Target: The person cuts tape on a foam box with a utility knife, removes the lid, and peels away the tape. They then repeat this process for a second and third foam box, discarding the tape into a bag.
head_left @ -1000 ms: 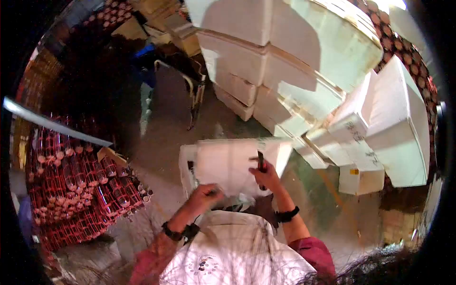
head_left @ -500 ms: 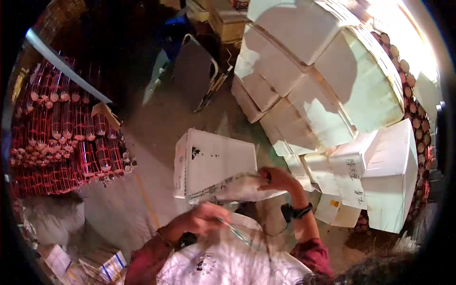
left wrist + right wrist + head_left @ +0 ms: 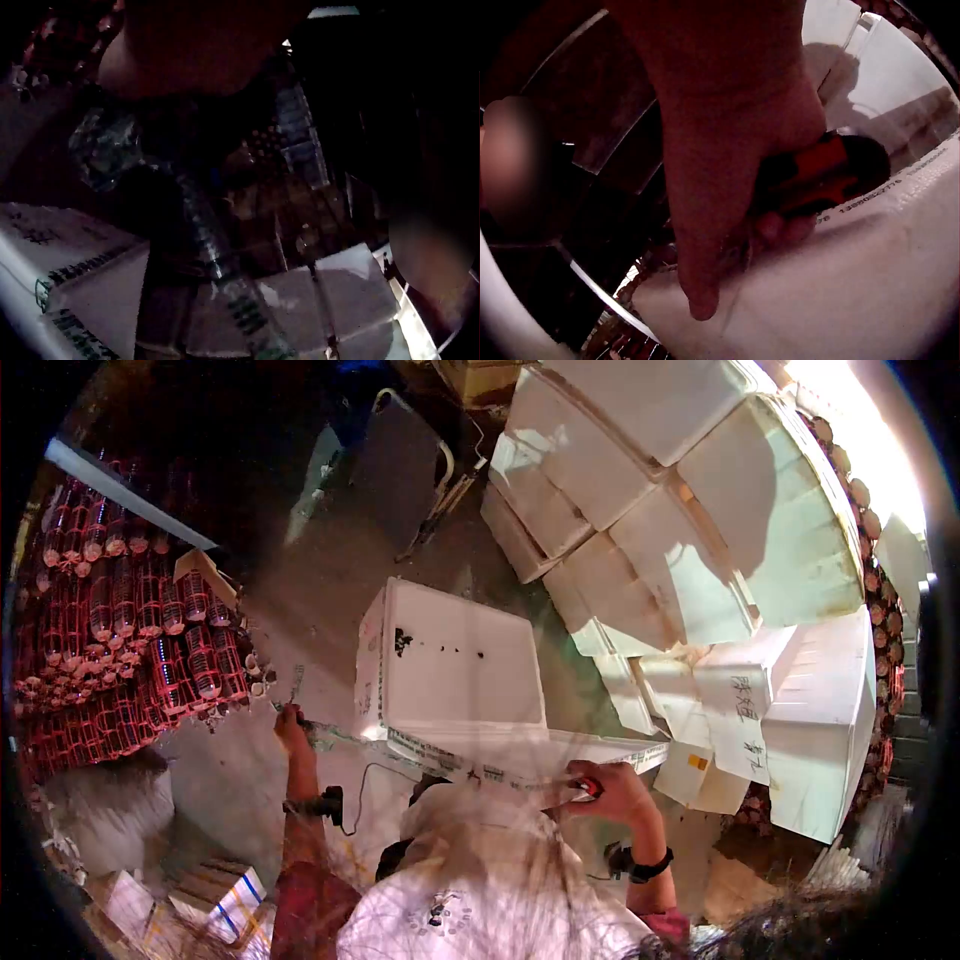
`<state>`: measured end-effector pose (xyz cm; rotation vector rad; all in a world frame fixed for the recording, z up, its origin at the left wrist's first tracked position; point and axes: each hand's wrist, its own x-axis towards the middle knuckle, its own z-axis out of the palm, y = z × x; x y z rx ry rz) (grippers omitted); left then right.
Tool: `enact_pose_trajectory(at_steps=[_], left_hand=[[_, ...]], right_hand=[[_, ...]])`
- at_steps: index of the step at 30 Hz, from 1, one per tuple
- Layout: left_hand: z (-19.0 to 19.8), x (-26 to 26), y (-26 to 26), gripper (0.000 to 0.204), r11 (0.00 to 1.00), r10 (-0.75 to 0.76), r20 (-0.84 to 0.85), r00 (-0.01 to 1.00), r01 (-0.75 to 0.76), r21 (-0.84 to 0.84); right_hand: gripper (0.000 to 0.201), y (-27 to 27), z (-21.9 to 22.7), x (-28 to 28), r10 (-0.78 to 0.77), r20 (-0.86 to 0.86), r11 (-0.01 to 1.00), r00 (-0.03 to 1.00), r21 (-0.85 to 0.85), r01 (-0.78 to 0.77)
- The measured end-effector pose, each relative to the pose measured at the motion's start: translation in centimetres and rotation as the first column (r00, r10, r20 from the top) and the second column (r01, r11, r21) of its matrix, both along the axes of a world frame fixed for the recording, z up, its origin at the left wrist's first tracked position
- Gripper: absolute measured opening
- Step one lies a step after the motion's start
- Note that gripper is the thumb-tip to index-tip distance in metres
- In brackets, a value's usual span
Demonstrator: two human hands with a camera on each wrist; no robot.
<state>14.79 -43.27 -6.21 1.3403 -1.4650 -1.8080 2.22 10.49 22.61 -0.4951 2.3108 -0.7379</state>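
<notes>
Probably light, easily dented: take it low and broad

Directly before the wearer's torso I see the white foam box [image 3: 465, 660], a few dark marks on its broad face. The left hand [image 3: 290, 730], out to the side, has its fingers closed on a bunched length of printed tape [image 3: 244, 311]; the strip runs back towards the box's near edge. The right hand [image 3: 615, 792], at the box's other end, curls round a red-and-black tool [image 3: 817, 176], one finger reaching down onto the foam. I cannot tell what the tool's working end is doing.

I'd expect the box to weigh little and feel stiff yet brittle, its rims crumbling or denting under a hard pinch. To lift it, I'd spread both palms low on opposite walls, clear of the thin edges. The tape should be limp, tough along its length and grabby on its sticky side; I'd take it by the very end and keep it taut, lest it fold onto itself. With so little weight, the box could skid under a sharp tug.
</notes>
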Motion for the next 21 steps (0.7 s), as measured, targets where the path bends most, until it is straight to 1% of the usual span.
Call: enact_pose_trajectory(at_steps=[2,3,4,5,6,7,8,9,11,12,13,14,17,20,21], left_hand=[[-3.1,0.6,-1.3,0.027,0.998,-0.038,0.154,0.987,0.029,0.058],[-4.6,1.0,-1.8,0.028,0.980,-0.172,0.224,0.959,0.189,-0.060],[-5.7,1.2,-2.2,0.030,0.922,-0.290,0.305,0.907,0.350,-0.166],[-6.8,1.6,-2.6,0.034,0.825,-0.388,0.395,0.833,0.505,-0.253],[-6.1,1.4,-2.0,0.035,0.837,-0.413,0.372,0.831,0.507,-0.203],[-4.0,0.5,-0.5,0.037,0.847,-0.436,0.349,0.830,0.509,-0.151],[-1.7,-0.3,1.1,0.040,0.854,-0.457,0.323,0.829,0.510,-0.099],[0.2,-0.8,2.5,0.044,0.790,-0.545,0.410,0.731,0.612,-0.042],[3.6,-1.7,5.0,0.058,0.633,-0.679,0.548,0.489,0.767,0.100],[5.2,-1.8,6.2,0.066,0.399,-0.746,0.589,0.312,0.917,0.020],[6.7,-1.9,7.3,0.074,0.127,-0.758,0.640,0.125,0.991,-0.043],[7.4,-1.7,8.4,0.082,-0.157,-0.715,0.697,-0.055,0.984,-0.083],[6.6,-0.5,10.7,0.081,-0.307,-0.723,0.652,-0.229,0.952,-0.007],[8.7,-2.6,13.8,0.062,-0.463,-0.578,0.633,-0.515,0.846,0.266],[7.6,-2.3,13.5,0.055,-0.481,-0.592,0.654,-0.472,0.857,0.183]], right_hand=[[0.054,-0.7,-0.6,0.3,0.047,-0.023,0.999,0.999,-0.015,-0.047],[0.053,-1.0,-0.8,0.3,0.069,-0.032,0.997,0.997,-0.021,-0.070],[0.051,-1.5,-0.6,0.2,0.061,-0.010,0.997,0.998,-0.046,-0.062],[0.050,-1.9,-0.9,0.3,0.046,-0.011,0.997,0.999,-0.056,-0.047],[0.050,-2.2,-1.3,0.5,0.033,-0.013,0.997,0.999,-0.068,-0.033],[0.050,-2.5,-1.5,0.6,0.019,-0.014,0.997,1.000,-0.080,-0.021],[0.045,-3.0,-1.2,0.1,0.086,-0.003,0.994,0.996,-0.067,-0.086],[0.044,-3.1,-1.5,0.3,0.089,-0.021,0.993,0.996,-0.074,-0.091],[0.042,-3.2,-2.4,0.7,0.099,-0.061,0.991,0.993,-0.088,-0.105],[0.044,-3.2,-2.7,0.8,0.113,-0.063,0.989,0.992,-0.090,-0.119],[0.046,-3.2,-3.0,0.8,0.129,-0.064,0.987,0.990,-0.092,-0.134],[0.048,-3.2,-3.1,0.8,0.145,-0.064,0.984,0.987,-0.094,-0.151],[0.045,-3.5,-2.4,0.7,0.145,-0.082,0.985,0.986,-0.082,-0.152],[0.042,-3.8,-1.4,-0.2,0.181,-0.026,0.981,0.983,-0.068,-0.182],[0.042,-3.9,-1.2,-0.2,0.174,0.005,0.983,0.985,-0.056,-0.173]])
